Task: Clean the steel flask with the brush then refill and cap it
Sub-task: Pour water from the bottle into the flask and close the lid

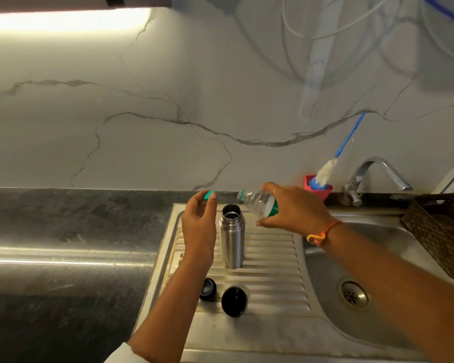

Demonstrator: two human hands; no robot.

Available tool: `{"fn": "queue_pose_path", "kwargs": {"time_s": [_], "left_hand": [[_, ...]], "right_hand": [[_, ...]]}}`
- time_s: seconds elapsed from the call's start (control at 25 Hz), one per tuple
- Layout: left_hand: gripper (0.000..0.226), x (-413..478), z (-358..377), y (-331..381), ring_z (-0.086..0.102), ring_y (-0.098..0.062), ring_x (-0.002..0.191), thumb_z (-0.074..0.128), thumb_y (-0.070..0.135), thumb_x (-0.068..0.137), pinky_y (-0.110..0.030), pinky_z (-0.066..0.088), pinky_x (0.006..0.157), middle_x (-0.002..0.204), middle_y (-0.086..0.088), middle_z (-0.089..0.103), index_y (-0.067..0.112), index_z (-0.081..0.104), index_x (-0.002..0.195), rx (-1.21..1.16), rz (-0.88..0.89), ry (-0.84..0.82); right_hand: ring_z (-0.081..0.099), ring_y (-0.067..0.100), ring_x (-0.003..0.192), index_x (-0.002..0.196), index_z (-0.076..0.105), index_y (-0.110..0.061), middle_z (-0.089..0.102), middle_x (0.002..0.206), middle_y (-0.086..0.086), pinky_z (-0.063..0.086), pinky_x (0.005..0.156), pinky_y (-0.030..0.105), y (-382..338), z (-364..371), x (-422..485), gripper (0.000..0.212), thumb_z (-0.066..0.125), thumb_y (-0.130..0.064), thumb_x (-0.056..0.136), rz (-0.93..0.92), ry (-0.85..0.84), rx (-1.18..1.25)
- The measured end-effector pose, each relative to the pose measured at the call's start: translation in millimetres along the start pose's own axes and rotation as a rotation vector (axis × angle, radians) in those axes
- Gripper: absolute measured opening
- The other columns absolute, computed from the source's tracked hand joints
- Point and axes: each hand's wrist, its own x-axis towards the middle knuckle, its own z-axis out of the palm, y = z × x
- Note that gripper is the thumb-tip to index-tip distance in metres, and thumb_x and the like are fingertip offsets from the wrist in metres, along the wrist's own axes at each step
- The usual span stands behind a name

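Fingers [273, 191] of my right hand [296, 208] clamp the tilted plastic bottle [260, 204]; left fingertips [213, 196] pinch its green cap [207, 195]. Between them the steel flask [231, 237] stands upright, mouth up. I judge water could spill: the bottle's neck sits just beyond that narrow mouth.

Right hand [296, 208] tilts a plastic bottle [260, 203] over the open flask [231, 238]; left hand [199, 224] seemingly pinches a green cap [207, 195].

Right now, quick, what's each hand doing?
Left hand: closed on a small green cap, pinched at the fingertips.
Right hand: closed around a clear plastic bottle, tipped toward the open steel flask.
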Motion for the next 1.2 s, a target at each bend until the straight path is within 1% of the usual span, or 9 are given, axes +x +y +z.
{"fn": "queue_pose_path", "kwargs": {"time_s": [0.16,0.24,0.32,0.52,0.76,0.88,1.04,1.12,1.2], "left_hand": [[0.023,-18,30,21,0.072,-0.01,0.104,0.069,0.024,0.097,-0.021,0.056,0.085,0.109,-0.002,0.076,0.014,0.071,0.118,-0.073,0.03,-0.061],[0.027,-24,47,23,0.072,-0.026,0.109,0.07,0.028,0.095,-0.04,0.059,0.093,0.111,-0.009,0.075,0.012,0.072,0.117,-0.121,-0.029,-0.105],[0.032,-32,61,23,0.07,-0.034,0.111,0.071,0.03,0.094,-0.05,0.056,0.099,0.114,-0.016,0.074,0.008,0.072,0.117,-0.197,-0.122,-0.117],[0.032,-53,89,21,0.07,-0.022,0.098,0.074,0.027,0.092,-0.039,0.056,0.094,0.107,-0.011,0.075,0.006,0.072,0.116,-0.206,-0.199,-0.213],[0.025,-66,117,20,0.071,-0.024,0.1,0.073,0.02,0.093,-0.038,0.059,0.091,0.113,-0.016,0.074,0.005,0.069,0.113,-0.195,-0.253,-0.259],[0.025,-69,120,28,0.071,-0.022,0.1,0.065,0.019,0.098,-0.034,0.06,0.086,0.113,-0.013,0.074,0.004,0.07,0.117,-0.168,-0.285,-0.384],[0.025,-69,124,39,0.07,-0.023,0.104,0.057,0.015,0.102,-0.037,0.056,0.093,0.117,-0.017,0.074,0.001,0.069,0.119,-0.131,-0.271,-0.457],[0.023,-69,129,40,0.069,-0.025,0.106,0.06,0.015,0.1,-0.041,0.055,0.096,0.114,-0.017,0.074,0.001,0.07,0.117,-0.147,-0.247,-0.438],[0.022,-67,131,39,0.069,-0.025,0.105,0.064,0.015,0.099,-0.041,0.055,0.097,0.113,-0.016,0.074,0.003,0.071,0.116,-0.165,-0.22,-0.399]], "right_hand": [[0.063,0.005,0.09,0.129,0.046,-0.037,0.063,0.11,-0.015,0.057,0.074,0.022,-7,12,-23,0.076,0.076,-0.069,0.067,0.05,-0.034,0.501],[0.064,0.004,0.089,0.127,0.047,-0.037,0.065,0.107,-0.016,0.058,0.076,0.025,-6,14,-29,0.076,0.078,-0.068,0.065,0.052,-0.003,0.601],[0.065,0.004,0.091,0.129,0.047,-0.036,0.065,0.108,-0.016,0.059,0.078,0.025,3,13,-36,0.076,0.079,-0.066,0.067,0.051,0.013,0.66],[0.065,0.006,0.092,0.132,0.046,-0.034,0.066,0.109,-0.014,0.058,0.079,0.025,35,11,-50,0.079,0.078,-0.066,0.067,0.062,0.048,0.647],[0.065,0.007,0.09,0.129,0.047,-0.035,0.066,0.106,-0.015,0.059,0.079,0.03,62,13,-61,0.078,0.076,-0.071,0.065,0.093,0.104,0.553],[0.066,0.006,0.093,0.123,0.052,-0.034,0.068,0.106,-0.014,0.059,0.084,0.032,73,9,-64,0.07,0.079,-0.066,0.066,0.07,0.017,0.751],[0.07,0.008,0.096,0.117,0.056,-0.035,0.07,0.107,-0.013,0.059,0.088,0.038,92,-3,-64,0.06,0.081,-0.059,0.068,0.034,-0.172,0.998],[0.068,0.009,0.097,0.119,0.05,-0.031,0.067,0.108,-0.013,0.059,0.084,0.03,93,-6,-66,0.063,0.081,-0.056,0.071,0.06,-0.165,1.025],[0.066,0.006,0.096,0.115,0.048,-0.029,0.063,0.107,-0.014,0.057,0.077,0.022,89,-6,-68,0.062,0.08,-0.056,0.071,0.082,-0.017,0.962]]}}
